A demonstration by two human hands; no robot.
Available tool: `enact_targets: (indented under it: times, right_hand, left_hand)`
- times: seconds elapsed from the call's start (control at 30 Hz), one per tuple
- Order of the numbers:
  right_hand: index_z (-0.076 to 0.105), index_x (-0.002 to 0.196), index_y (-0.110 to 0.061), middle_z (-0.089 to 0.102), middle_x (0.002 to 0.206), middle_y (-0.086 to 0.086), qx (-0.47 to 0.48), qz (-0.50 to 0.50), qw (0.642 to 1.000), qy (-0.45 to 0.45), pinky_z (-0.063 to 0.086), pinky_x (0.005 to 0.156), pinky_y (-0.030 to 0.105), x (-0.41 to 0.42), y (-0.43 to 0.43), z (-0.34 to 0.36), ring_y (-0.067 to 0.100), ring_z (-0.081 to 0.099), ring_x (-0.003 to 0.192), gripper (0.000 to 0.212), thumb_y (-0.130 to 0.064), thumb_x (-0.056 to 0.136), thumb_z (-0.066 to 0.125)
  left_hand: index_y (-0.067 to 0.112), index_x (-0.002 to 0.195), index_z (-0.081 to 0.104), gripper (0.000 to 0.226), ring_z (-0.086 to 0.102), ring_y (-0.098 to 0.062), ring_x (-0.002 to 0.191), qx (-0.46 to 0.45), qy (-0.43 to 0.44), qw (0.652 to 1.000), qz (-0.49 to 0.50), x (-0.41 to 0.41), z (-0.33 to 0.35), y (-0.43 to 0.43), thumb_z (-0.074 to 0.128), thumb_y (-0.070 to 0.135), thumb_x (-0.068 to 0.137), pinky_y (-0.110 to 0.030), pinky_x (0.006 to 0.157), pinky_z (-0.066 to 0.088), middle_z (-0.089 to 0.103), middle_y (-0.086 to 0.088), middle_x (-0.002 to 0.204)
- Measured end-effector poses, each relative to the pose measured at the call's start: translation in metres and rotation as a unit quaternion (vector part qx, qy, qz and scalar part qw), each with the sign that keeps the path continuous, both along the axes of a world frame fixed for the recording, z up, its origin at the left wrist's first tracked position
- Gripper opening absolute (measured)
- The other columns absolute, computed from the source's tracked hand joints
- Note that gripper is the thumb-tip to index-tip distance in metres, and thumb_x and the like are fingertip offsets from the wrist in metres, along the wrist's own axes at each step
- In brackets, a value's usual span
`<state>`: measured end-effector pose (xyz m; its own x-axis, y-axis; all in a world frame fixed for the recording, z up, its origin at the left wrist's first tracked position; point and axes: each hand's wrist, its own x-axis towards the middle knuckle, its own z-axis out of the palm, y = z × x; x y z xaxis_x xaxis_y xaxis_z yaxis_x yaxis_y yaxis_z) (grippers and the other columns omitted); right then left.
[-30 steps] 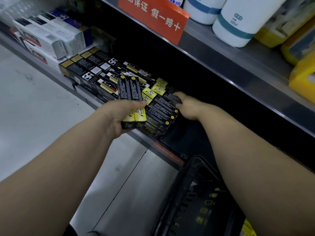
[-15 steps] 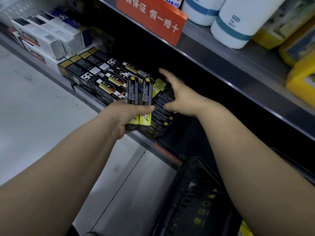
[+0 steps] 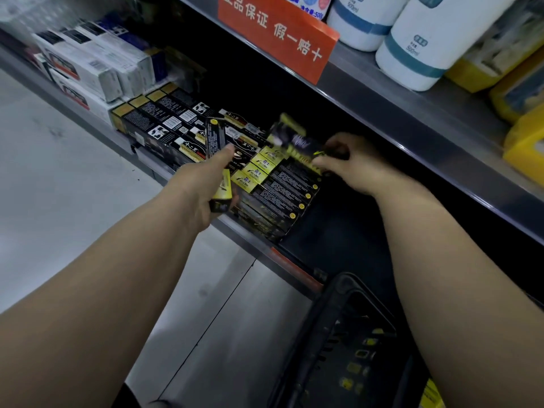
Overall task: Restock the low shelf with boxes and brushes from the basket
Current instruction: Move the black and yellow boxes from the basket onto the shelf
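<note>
Two hands at a shop shelf: what sort of place is this?

Pale grey tiled floor (image 3: 59, 187) runs beside a grey metal low shelf (image 3: 253, 245) that is dark inside. A grey metal upper shelf (image 3: 368, 92) juts out above it. A black plastic basket (image 3: 319, 319) sits at the lower right, under the right forearm.

What lies on the low shelf?

Long black and yellow boxes (image 3: 279, 195) are stacked flat in rows. Long white boxes (image 3: 88, 63) are piled further left.

And the hands?

The left hand (image 3: 203, 184) grips a slim black and yellow carton (image 3: 215, 136), held nearly upright over the shelf's front edge. The thumb lies straight along its face and the fingers curl behind. The right hand (image 3: 350, 163) pinches one end of a blurred black and yellow carton (image 3: 294, 139) just above the stack.

Any writing?

An orange sign (image 3: 276, 33) on the upper shelf's edge reads 正品保证 假一赔十, with the top of the first characters cropped. White bottles with blue bands (image 3: 435, 30) above it are marked 500ml. The print on the boxes is too small to read.
</note>
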<state>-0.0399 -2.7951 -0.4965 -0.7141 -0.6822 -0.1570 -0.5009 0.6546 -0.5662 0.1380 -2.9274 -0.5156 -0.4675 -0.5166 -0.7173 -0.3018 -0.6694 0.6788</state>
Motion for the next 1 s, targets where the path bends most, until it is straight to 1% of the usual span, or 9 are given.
enact_targets:
  times: [0.2, 0.3, 0.43, 0.53, 0.6, 0.73, 0.8, 0.9, 1.0]
  right_hand:
    - [0.049, 0.128, -0.007, 0.056, 0.124, 0.015, 0.118, -0.128, 0.985, 0.015, 0.035, 0.074, 0.025, -0.012, -0.008, -0.025, 0.03, 0.054, 0.11, 0.032, -0.018, 0.098, 0.046]
    - [0.051, 0.124, -0.01, 0.058, 0.12, 0.015, 0.186, -0.063, 0.98, 0.033, 0.038, 0.076, 0.028, -0.005, -0.011, -0.038, 0.031, 0.056, 0.105, 0.028, -0.012, 0.097, 0.045]
    - [0.045, 0.133, -0.012, 0.055, 0.126, 0.013, 0.205, -0.021, 0.978, 0.019, 0.043, 0.085, 0.028, 0.001, -0.014, -0.047, 0.03, 0.054, 0.111, 0.039, -0.002, 0.096, 0.04]
    - [0.033, 0.144, -0.016, 0.047, 0.138, 0.011, 0.212, -0.012, 0.977, -0.005, 0.042, 0.096, 0.031, 0.0, -0.011, -0.046, 0.029, 0.049, 0.12, 0.051, 0.0, 0.096, 0.038]
    - [0.022, 0.149, -0.021, 0.041, 0.143, 0.01, 0.222, -0.003, 0.975, -0.027, 0.041, 0.102, 0.031, 0.0, -0.009, -0.046, 0.029, 0.046, 0.125, 0.059, 0.0, 0.096, 0.037]
    - [0.012, 0.15, -0.025, 0.029, 0.149, 0.011, 0.241, 0.028, 0.97, -0.011, 0.039, 0.107, 0.038, 0.005, -0.012, -0.038, 0.029, 0.039, 0.13, 0.074, 0.003, 0.09, 0.046]
    - [0.008, 0.15, -0.031, 0.015, 0.155, 0.009, 0.172, 0.065, 0.983, -0.019, 0.036, 0.108, 0.035, 0.012, -0.017, -0.025, 0.028, 0.028, 0.137, 0.088, 0.0, 0.085, 0.058]
    - [0.029, 0.143, -0.038, 0.016, 0.154, 0.004, 0.055, 0.178, 0.982, -0.011, 0.028, 0.107, 0.029, 0.031, -0.024, -0.003, 0.022, 0.019, 0.14, 0.087, -0.008, 0.075, 0.074]
    - [0.063, 0.114, -0.025, 0.054, 0.119, -0.004, 0.024, 0.211, 0.977, -0.018, 0.038, 0.092, 0.016, 0.035, -0.024, 0.003, 0.011, 0.049, 0.113, 0.045, -0.015, 0.073, 0.079]
  left_hand:
    - [0.005, 0.121, 0.056, 0.059, 0.054, -0.015, 0.054, -0.027, -0.018, 0.998, -0.048, -0.005, 0.002, 0.012, 0.069, 0.045, 0.08, -0.025, 0.05, 0.055, 0.056, -0.007, 0.09]
    - [0.007, 0.131, 0.05, 0.07, 0.065, -0.026, 0.086, -0.049, -0.02, 0.994, -0.091, -0.006, -0.001, 0.016, 0.07, 0.047, 0.077, -0.031, 0.059, 0.054, 0.055, -0.014, 0.131]
    - [0.012, 0.134, 0.044, 0.073, 0.057, -0.032, 0.114, -0.069, -0.016, 0.992, -0.108, -0.004, 0.0, 0.02, 0.071, 0.047, 0.076, -0.042, 0.082, 0.054, 0.051, -0.018, 0.136]
    - [0.011, 0.131, 0.045, 0.063, 0.064, -0.009, 0.063, -0.067, 0.001, 0.994, -0.085, -0.004, 0.004, 0.022, 0.069, 0.04, 0.081, -0.02, 0.04, 0.049, 0.055, -0.005, 0.119]
    - [0.015, 0.135, 0.044, 0.06, 0.056, -0.004, 0.067, -0.083, -0.014, 0.993, -0.087, -0.004, 0.005, 0.022, 0.068, 0.036, 0.083, -0.015, 0.031, 0.042, 0.05, -0.001, 0.115]
    - [0.008, 0.131, 0.049, 0.058, 0.049, -0.025, 0.117, -0.105, -0.039, 0.988, -0.109, -0.004, 0.001, 0.022, 0.072, 0.026, 0.081, -0.035, 0.084, 0.051, 0.047, -0.01, 0.138]
    - [0.003, 0.126, 0.052, 0.056, 0.05, -0.034, 0.122, -0.107, -0.043, 0.986, -0.121, -0.004, 0.0, 0.021, 0.074, 0.025, 0.079, -0.036, 0.082, 0.049, 0.049, -0.013, 0.136]
    - [0.007, 0.124, 0.055, 0.055, 0.058, -0.021, 0.097, -0.124, -0.025, 0.982, -0.139, -0.004, 0.0, 0.021, 0.076, 0.026, 0.077, -0.029, 0.07, 0.047, 0.056, -0.006, 0.117]
    - [0.007, 0.118, 0.059, 0.052, 0.058, -0.016, 0.092, -0.126, 0.002, 0.984, -0.123, -0.007, 0.0, 0.021, 0.078, 0.028, 0.074, -0.027, 0.074, 0.05, 0.061, -0.001, 0.098]
